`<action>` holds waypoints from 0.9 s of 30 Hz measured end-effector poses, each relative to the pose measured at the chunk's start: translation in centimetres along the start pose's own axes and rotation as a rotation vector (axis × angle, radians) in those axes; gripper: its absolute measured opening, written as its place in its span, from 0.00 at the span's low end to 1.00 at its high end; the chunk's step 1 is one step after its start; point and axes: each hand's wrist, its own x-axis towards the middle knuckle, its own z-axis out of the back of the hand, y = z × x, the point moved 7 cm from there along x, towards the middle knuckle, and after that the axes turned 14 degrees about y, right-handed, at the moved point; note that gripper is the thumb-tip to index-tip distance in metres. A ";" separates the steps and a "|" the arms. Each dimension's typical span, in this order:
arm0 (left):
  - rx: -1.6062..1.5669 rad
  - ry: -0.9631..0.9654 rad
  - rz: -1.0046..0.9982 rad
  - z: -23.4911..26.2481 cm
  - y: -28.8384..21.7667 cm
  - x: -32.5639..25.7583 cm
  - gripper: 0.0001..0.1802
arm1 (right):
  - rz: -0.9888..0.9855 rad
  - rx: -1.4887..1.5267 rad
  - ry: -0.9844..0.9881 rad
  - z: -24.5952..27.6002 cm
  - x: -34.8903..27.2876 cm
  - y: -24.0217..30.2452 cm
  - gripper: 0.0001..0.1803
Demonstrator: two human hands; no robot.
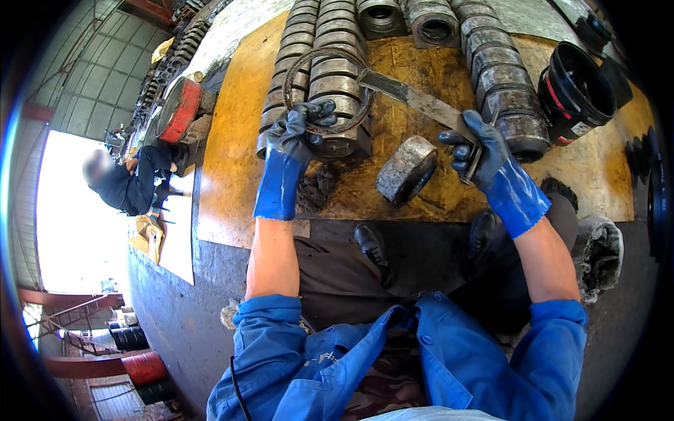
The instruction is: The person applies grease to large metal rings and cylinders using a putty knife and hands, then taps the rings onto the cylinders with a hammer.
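Observation:
My left hand (298, 133), in a blue rubber glove with a dark, dirty palm, is closed on the lower side of a thin, rusty-brown ring (366, 102). The ring is held up over two rows of grey metal rings. A long flat metal blade, like a scraper (421, 102), is gripped in my gloved right hand (484, 151). Its far end overlaps the ring's right edge; whether they touch I cannot tell. A thin metal rod (476, 163) also lies across the right hand's fingers. Between my hands a short, thick metal collar (407, 168) rests on the yellow-brown board (246, 161).
Stacked metal rings (502, 74) form another row at right, beside a black bucket (579, 95). A dark fibrous wad (316, 188) lies near my left wrist. A red-rimmed drum (181, 109) stands left; beyond it sits another person (130, 175). A grey rag (598, 256) is at right.

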 end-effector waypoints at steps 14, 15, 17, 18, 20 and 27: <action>0.183 0.218 0.261 -2.3 0.9 -1.4 0.18 | -0.021 -0.150 0.105 -1.9 -0.3 0.2 0.27; 0.171 0.232 0.264 -3.0 0.5 -1.6 0.17 | -0.019 -0.189 0.113 -1.7 -0.3 0.1 0.27; 0.103 0.243 0.267 -2.8 0.9 -1.6 0.17 | -0.014 -0.269 0.137 -1.4 -0.2 -0.2 0.27; 0.047 0.237 0.271 -1.4 2.2 -1.2 0.17 | -0.023 -0.293 0.136 -1.7 -0.1 -0.2 0.28; -0.084 0.182 0.263 -1.7 2.2 -0.8 0.18 | 0.009 -0.294 0.118 -1.9 -0.4 0.1 0.29; -0.343 -0.043 0.107 0.2 1.8 0.5 0.19 | 0.088 -0.173 -0.082 0.8 0.1 1.1 0.23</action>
